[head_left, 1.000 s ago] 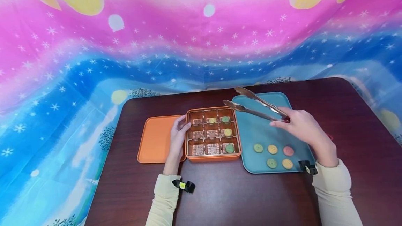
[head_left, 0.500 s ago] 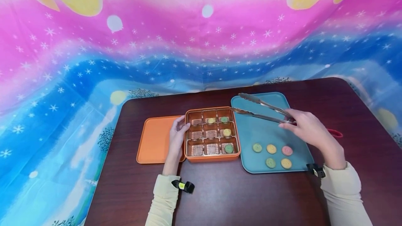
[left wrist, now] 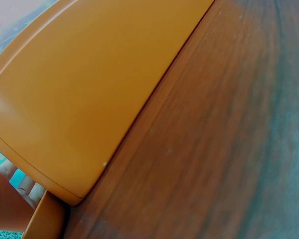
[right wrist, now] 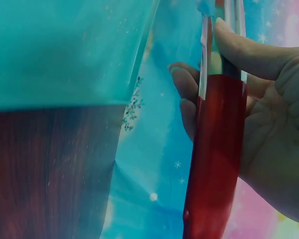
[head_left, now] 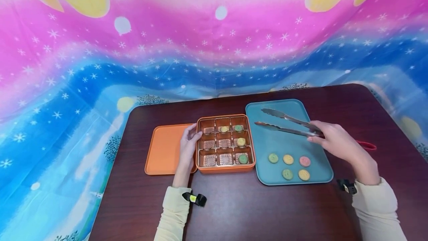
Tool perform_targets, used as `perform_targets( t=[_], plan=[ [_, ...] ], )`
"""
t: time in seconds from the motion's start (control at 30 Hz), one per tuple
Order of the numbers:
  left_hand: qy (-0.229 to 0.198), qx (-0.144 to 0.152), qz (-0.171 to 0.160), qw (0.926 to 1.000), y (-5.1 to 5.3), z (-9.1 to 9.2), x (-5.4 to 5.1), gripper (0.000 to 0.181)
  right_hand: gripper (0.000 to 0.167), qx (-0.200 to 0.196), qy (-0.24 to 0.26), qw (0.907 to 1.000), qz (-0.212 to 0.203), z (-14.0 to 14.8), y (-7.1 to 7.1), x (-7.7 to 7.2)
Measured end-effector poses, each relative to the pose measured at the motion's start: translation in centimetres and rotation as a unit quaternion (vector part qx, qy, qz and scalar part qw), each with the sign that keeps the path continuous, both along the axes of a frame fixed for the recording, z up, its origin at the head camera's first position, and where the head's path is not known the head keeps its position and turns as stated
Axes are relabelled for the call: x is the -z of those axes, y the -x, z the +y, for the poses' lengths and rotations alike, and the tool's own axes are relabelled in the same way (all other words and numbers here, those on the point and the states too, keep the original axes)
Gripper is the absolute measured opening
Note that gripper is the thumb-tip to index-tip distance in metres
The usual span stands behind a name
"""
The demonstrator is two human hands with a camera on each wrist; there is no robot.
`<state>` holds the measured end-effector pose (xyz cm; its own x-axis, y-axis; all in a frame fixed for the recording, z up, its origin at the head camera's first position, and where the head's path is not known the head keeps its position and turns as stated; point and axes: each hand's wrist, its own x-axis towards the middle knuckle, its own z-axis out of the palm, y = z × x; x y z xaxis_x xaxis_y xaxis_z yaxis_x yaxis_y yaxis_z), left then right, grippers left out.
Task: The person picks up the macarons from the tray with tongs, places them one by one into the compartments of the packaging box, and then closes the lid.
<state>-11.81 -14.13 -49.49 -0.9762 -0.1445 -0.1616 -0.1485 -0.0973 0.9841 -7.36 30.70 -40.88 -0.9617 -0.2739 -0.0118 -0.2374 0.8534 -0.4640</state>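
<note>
My left hand (head_left: pixel 188 146) grips the left wall of an orange box (head_left: pixel 225 169), its thumb over the rim. The box's copper-coloured insert has several compartments. A yellow cookie (head_left: pixel 224 129) lies in the back middle one; the right column holds a green cookie (head_left: pixel 238 128), a yellow cookie (head_left: pixel 241 142) and a green cookie (head_left: pixel 243 158). Above the blue-green tray (head_left: pixel 277 140), my right hand (head_left: pixel 337 142) holds metal tongs (head_left: pixel 287 122) with a red handle (right wrist: pixel 217 149). The tongs' tips are spread, nothing between them. Several cookies lie at the tray's front, including a pink cookie (head_left: pixel 304 161).
A flat orange lid-like piece (head_left: pixel 164 151) lies left of the box, partly under the left hand. The dark wooden table (head_left: pixel 230 207) extends in front of the box and tray. A printed cloth (head_left: pixel 214 47) hangs behind the table.
My right hand has moved right and slightly down with the tongs, whose tips have left the box's back right corner and now hang over the tray. My left hand stays at the box.
</note>
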Motion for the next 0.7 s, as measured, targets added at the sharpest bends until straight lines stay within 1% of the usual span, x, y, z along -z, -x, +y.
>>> perform_targets(
  t=[0.17, 0.43, 0.57, 0.7],
  plan=[
    [0.001, 0.001, 0.003, 1.0000, -0.1, 0.0, -0.2, 0.050, 0.045, -0.008, -0.004, 0.9999, 0.006, 1.3, -0.5, 0.4],
    [-0.004, 0.003, 0.004, 1.0000, -0.2, 0.0, -0.2, 0.051, 0.041, -0.009, -0.007, 0.9997, -0.023, 3.3, -1.2, 0.8],
    [0.001, 0.002, 0.003, 1.0000, -0.2, 0.0, -0.1, 0.050, 0.045, -0.008, -0.013, 0.9991, -0.039, 4.5, -1.6, 0.9],
    [0.003, 0.000, 0.002, 1.0000, 0.0, 0.1, 0.0, 0.049, 0.050, -0.015, -0.031, 0.9983, -0.047, 5.8, -2.1, 1.0]
  ],
)
